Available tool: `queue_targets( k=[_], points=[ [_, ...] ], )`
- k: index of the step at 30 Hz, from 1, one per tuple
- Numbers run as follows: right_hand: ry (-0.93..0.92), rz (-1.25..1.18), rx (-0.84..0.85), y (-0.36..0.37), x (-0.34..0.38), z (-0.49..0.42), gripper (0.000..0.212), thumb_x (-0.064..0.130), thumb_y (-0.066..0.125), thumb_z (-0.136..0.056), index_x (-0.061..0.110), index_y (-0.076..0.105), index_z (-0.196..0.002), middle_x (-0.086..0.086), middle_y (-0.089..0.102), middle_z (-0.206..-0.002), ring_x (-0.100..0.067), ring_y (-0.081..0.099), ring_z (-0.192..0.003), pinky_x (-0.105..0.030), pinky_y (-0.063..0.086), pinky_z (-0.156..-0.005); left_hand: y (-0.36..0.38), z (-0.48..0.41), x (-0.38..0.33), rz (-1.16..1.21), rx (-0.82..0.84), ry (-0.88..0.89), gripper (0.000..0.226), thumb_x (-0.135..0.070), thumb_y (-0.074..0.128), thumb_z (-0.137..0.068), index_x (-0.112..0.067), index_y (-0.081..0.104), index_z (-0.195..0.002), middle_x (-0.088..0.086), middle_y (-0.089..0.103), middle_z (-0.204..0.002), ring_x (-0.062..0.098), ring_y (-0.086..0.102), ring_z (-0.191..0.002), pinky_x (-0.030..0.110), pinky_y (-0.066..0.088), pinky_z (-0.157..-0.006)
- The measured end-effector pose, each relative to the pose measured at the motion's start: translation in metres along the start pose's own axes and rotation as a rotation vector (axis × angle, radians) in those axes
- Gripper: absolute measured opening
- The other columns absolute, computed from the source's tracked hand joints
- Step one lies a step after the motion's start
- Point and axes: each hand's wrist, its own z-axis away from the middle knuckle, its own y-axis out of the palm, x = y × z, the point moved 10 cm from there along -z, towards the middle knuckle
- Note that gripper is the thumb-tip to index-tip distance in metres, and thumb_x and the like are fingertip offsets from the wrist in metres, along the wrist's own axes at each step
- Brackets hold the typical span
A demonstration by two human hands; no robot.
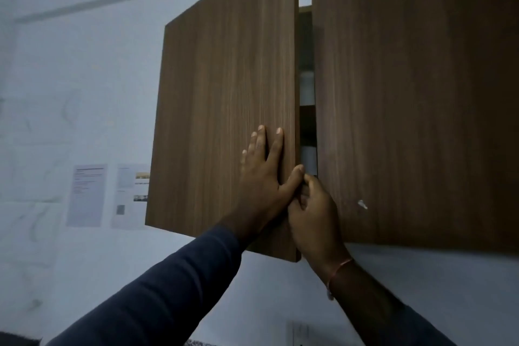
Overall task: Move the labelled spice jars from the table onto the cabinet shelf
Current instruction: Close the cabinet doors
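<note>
The head camera looks up at a wooden wall cabinet [306, 8] with two doors. The left door [224, 87] stands ajar, its free edge swung out toward the camera, while the right door [415, 109] lies flat and closed, so only a narrow vertical gap shows between them. The left hand [262, 177] lies flat on the face of the left door near that free edge, fingers straight and slightly spread, holding nothing, with the thumb reaching to the edge. The right hand [311, 205] sits just beside it, touching the left thumb, its fingers curled round the door's free edge in a grip low in the gap. Both forearms rise from below in dark blue sleeves, and the right wrist wears a thin bracelet [338, 270]. Inside the gap a shelf [306, 106] crosses as a dark band, with pale jar-like shapes [306, 87] standing on it and more lower down. It is too dim and narrow there to tell whether they carry labels. The two hands fill the bottom of the opening, and the right door's edge closes it on the right. A small white mark [362, 204] shows on the right door. Left of the cabinet, two printed sheets [87, 194] are fixed to the pale wall, the nearer one partly behind the open door's lower corner. A wall socket [300, 333] sits at the bottom edge between the arms.
</note>
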Motion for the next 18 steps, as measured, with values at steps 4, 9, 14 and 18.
queue_targets(
  k=[4,9,14,18],
  points=[
    [-0.176,0.48,-0.091,-0.002,-0.007,-0.004,0.062,0.014,0.06,-0.092,0.014,0.033,-0.148,-0.005,0.035,-0.154,-0.022,0.035,-0.14,-0.028,0.029,-0.112,0.035,-0.001,0.014,-0.129,0.123,0.14,0.07,-0.061,0.016,-0.091,-0.032,-0.006,-0.152,0.002,-0.02,-0.161,0.017,-0.02,-0.147,0.042,-0.009,-0.118],
    [-0.297,1.042,-0.107,0.006,-0.031,-0.025,0.089,0.039,0.079,-0.072,0.001,0.041,-0.142,-0.019,0.038,-0.151,-0.033,0.036,-0.141,-0.049,0.024,-0.112,0.074,0.006,0.048,-0.345,0.345,0.289,0.077,-0.066,0.015,-0.088,-0.031,-0.015,-0.15,0.006,-0.028,-0.158,0.023,-0.028,-0.145,0.047,-0.01,-0.119],
    [-0.202,1.263,0.06,0.01,-0.058,-0.044,0.1,0.059,0.055,-0.085,0.003,0.009,-0.153,-0.017,0.001,-0.162,-0.033,0.001,-0.15,-0.059,0.005,-0.116,0.103,0.0,0.059,-0.469,0.438,0.284,0.089,-0.062,0.038,-0.09,-0.03,-0.024,-0.145,0.009,-0.033,-0.155,0.03,-0.029,-0.143,0.052,-0.008,-0.119],
    [-0.09,1.274,0.104,0.008,-0.079,-0.053,0.109,0.067,0.052,-0.082,0.008,-0.006,-0.153,-0.016,-0.015,-0.161,-0.036,-0.012,-0.148,-0.064,0.005,-0.114,0.121,-0.008,0.063,-0.514,0.454,0.23,0.102,-0.061,0.053,-0.086,-0.026,-0.02,-0.149,0.012,-0.03,-0.156,0.033,-0.027,-0.143,0.054,-0.007,-0.116]
  ],
)
